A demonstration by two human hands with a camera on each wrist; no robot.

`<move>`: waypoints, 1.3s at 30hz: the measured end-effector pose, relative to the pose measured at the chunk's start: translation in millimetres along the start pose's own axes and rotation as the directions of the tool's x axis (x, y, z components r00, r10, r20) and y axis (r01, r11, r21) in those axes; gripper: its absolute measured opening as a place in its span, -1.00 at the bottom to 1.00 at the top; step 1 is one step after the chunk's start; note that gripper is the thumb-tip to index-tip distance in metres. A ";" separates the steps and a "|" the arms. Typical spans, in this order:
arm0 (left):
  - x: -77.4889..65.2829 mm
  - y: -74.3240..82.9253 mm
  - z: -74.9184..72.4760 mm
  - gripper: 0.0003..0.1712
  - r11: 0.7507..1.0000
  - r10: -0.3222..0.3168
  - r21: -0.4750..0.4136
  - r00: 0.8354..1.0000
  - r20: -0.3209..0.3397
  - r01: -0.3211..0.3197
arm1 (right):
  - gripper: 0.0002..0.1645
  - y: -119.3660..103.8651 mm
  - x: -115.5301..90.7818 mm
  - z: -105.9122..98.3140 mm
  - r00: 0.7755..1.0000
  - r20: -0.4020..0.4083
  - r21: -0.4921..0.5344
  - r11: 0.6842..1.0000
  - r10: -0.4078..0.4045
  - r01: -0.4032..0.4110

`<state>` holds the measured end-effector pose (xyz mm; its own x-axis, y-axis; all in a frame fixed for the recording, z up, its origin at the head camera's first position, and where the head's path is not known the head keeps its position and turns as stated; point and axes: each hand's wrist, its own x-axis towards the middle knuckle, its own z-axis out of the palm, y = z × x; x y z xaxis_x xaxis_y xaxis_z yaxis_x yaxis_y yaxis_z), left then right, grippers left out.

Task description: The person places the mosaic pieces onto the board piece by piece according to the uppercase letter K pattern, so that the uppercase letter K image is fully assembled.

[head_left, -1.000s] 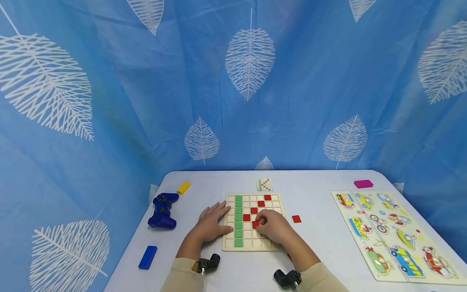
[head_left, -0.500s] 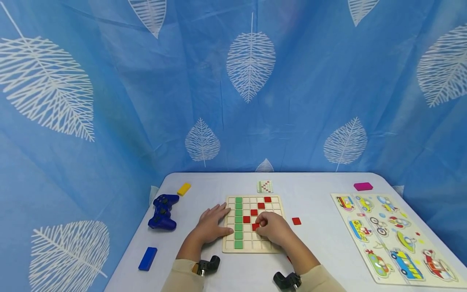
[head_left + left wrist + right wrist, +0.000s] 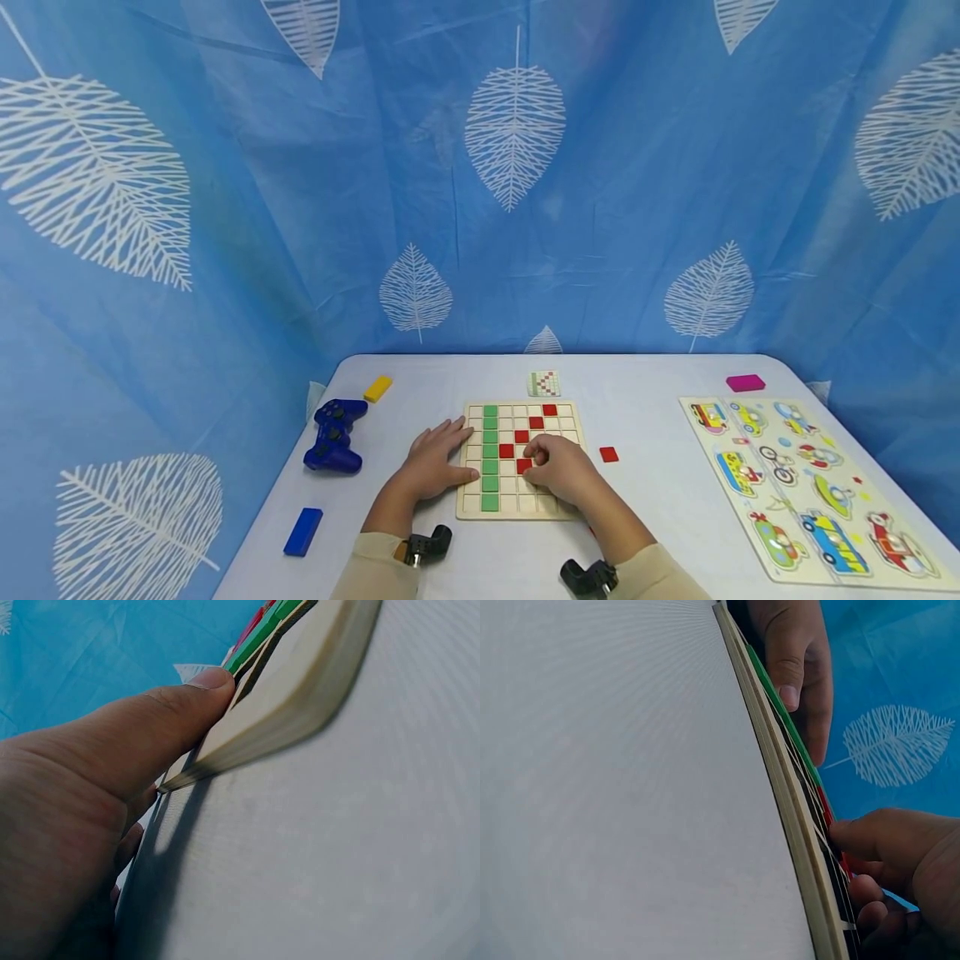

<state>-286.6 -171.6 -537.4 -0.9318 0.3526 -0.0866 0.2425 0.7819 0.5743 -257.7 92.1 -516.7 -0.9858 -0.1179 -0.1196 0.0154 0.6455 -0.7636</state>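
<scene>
A wooden grid board [image 3: 517, 512] lies on the table, with a column of green tiles [image 3: 490, 467] along its left side and a diagonal of red tiles [image 3: 550, 410]. My left hand [image 3: 433, 467] rests on the board's left edge, fingers spread and thumb on the rim. In the left wrist view the thumb [image 3: 172, 712] lies on top of the frame, close to a green tile. My right hand [image 3: 558, 468] is over the board's right half, thumb and forefinger pinching the lowest visible red tile [image 3: 523, 467] at its cell. Its other fingers are curled, and the hand hides several cells.
Right of the board lies a loose red tile [image 3: 609, 454]. Behind it is a small pattern card [image 3: 543, 383]. A game controller [image 3: 335, 435], a blue block [image 3: 303, 532] and a yellow block [image 3: 378, 388] are left; a pink block [image 3: 746, 382] and a picture puzzle [image 3: 813, 492] are right.
The head view has shifted slightly between the first and second frames. Both hands stay in place, the right at the same red tile.
</scene>
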 end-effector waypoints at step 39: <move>-5.7 1.5 0.8 -0.02 1.000 -0.008 -0.009 1.000 -0.008 0.008 | -0.67 51.1 -14.9 -90.8 0.988 -0.135 0.069 0.996 0.070 -0.061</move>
<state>-280.7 -171.9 -536.7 -0.9359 0.3420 -0.0843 0.2326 0.7798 0.5812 -257.4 195.4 -496.3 -0.9958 0.0304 -0.0864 0.0874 0.5982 -0.7965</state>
